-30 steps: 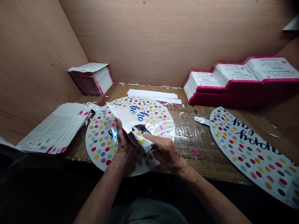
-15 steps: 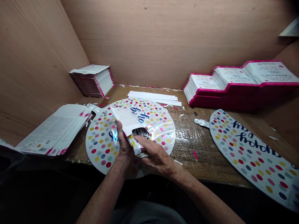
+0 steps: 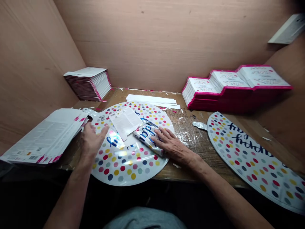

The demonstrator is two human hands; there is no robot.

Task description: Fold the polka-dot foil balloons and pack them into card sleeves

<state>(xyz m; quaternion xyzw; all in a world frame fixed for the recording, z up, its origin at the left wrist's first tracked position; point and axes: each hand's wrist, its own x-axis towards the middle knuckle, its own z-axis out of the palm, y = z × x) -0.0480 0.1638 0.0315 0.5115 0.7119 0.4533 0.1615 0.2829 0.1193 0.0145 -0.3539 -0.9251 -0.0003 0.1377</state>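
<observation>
A round foil balloon [image 3: 124, 175] with coloured dots and blue lettering lies flat before me. On it rest a white printed paper sleeve [image 3: 125, 122] and a folded foil balloon [image 3: 149, 140], whose near end touches or lies under the sleeve; I cannot tell which. My right hand [image 3: 170, 143] lies over the folded balloon's right side, fingers spread. Slightly blurred, my left hand [image 3: 91, 140] is open with thumb and fingers apart. It holds nothing and hovers between the round balloon's left edge and a fanned pile of flat printed sleeves [image 3: 47, 136].
At the back left stands a stack of white and pink packs [image 3: 89, 84]. Stepped stacks of pink-edged packs [image 3: 224, 86] fill the back right. White paper strips [image 3: 152, 101] lie behind the balloon. Another dotted balloon [image 3: 252, 162] overhangs the right front edge. Wooden panels [image 3: 162, 41] enclose the table.
Both hands have let go of the sleeve, which now lies on the round balloon. The folded balloon is out of it, flattened under my right hand. My left hand has moved left toward the sleeve pile.
</observation>
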